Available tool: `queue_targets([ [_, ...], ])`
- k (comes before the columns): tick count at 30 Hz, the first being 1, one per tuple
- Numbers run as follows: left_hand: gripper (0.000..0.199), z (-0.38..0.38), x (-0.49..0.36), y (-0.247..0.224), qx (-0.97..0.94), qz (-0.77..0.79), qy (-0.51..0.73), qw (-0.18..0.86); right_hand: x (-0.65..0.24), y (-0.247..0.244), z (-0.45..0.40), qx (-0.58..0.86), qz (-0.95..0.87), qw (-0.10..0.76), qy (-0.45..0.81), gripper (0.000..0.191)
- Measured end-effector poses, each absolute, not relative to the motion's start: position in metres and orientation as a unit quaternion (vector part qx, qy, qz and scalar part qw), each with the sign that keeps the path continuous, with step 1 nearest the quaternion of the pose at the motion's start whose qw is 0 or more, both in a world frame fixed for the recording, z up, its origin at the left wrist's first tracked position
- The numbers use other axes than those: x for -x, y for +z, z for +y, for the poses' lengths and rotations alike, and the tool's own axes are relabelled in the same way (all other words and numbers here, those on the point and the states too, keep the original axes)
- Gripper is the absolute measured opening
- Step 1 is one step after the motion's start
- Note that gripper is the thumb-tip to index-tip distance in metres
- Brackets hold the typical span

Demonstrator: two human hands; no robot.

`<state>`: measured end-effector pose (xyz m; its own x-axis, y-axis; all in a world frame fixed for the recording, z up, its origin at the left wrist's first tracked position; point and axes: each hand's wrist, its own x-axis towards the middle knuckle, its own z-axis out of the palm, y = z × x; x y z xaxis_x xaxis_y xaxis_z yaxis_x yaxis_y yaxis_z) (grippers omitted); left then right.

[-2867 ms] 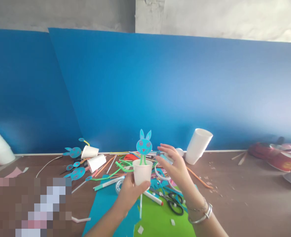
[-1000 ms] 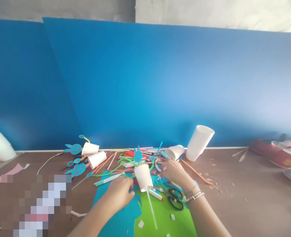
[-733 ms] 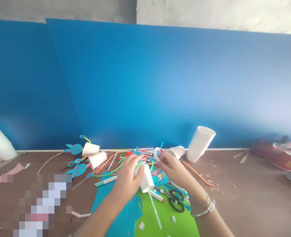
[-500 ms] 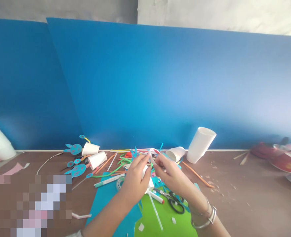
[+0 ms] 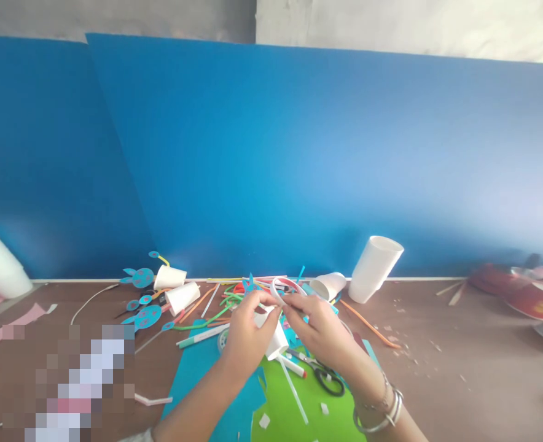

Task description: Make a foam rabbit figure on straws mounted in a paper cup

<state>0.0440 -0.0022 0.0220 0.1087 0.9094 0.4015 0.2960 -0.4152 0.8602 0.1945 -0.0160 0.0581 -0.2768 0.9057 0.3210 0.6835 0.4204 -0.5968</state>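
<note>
My left hand has its thumb and fingers pinched near the top of a white paper cup, which hangs tilted below the fingertips with a pale straw under it. My right hand pinches a white and pink strip that curves in a loop above both hands. The fingertips of the two hands nearly meet at the strip's end. Exactly what the left fingertips grip is too small to tell. Black-handled scissors lie below the right hand.
Blue paper and green paper lie beneath the hands. Cups with blue rabbit cutouts are at the left, among several pipe cleaners. A white cup stack stands at the back right, and a red bowl sits far right.
The strip has bent into a wider loop and shifted slightly left. Both hands have moved a little, and more of the white cup shows between them.
</note>
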Motion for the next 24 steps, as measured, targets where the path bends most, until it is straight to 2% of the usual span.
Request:
queue_targets([
  [3,0.009,0.001,-0.042,0.023,-0.675,0.422,0.508,0.327,-0.192,0.060,-0.016,0.490,-0.788,0.327,0.177,0.030],
  [9,0.011,0.000,-0.039,0.026,-0.697,0.425,0.494,0.299,-0.190,0.058,-0.016,0.468,-0.799,0.347,0.150,0.032],
  [14,0.007,-0.002,-0.035,0.033,-0.732,0.431,0.438,0.295,-0.191,0.057,-0.017,0.477,-0.810,0.325,0.106,0.030],
  [20,0.009,-0.004,-0.027,0.041,-0.814,0.411,0.371,0.178,-0.191,0.053,-0.016,0.473,-0.831,0.286,0.057,0.023],
  [24,0.012,-0.002,-0.026,0.041,-0.836,0.391,0.362,0.132,-0.189,0.055,-0.017,0.471,-0.828,0.296,0.064,0.024],
])
